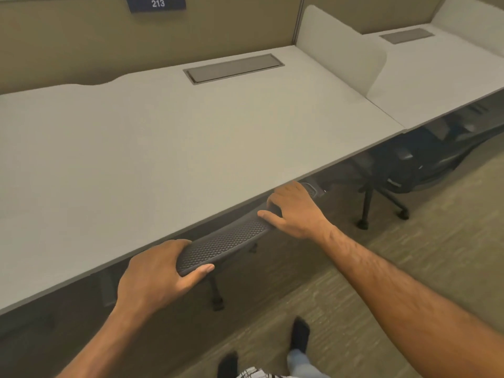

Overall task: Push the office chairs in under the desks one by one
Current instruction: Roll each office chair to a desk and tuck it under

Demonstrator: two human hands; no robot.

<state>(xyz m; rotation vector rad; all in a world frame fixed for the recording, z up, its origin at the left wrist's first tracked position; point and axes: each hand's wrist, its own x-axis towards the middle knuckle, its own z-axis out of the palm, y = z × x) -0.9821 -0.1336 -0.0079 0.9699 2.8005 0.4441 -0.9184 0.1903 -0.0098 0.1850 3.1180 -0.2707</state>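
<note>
Along the left edge of the view, the person's left hand (pixel 156 271) is clamped on the near end of a black perforated-mesh chair backrest (pixel 226 242): its fingers (pixel 174 248) curl over the top rim toward the desk, the thumb (pixel 200 270) presses the side facing the person. Grip judged firm, suited to steering as well as shoving.

Just beyond those fingertips: front edge of a pale grey rectangular laminate desk (pixel 163 132), which overhangs the rest of the chair. Seat and base are mostly hidden; one dark leg with a castor (pixel 216 301) shows below the thumb. Chair judged almost fully in.

Set into the desktop, well beyond the fingers: a grey metal cable hatch (pixel 234 68).

Further along the rim, the right hand (pixel 294 211) rests on the backrest's far end, fingers loosely bent over the top, thumb (pixel 268 215) laid along the mesh. Two holds, one at each end, would keep the push square.

Right of that hand: a second black office chair (pixel 401 170), tucked partly beneath the neighbouring grey desk (pixel 436 72), past a white rounded divider panel (pixel 341 50).
</note>
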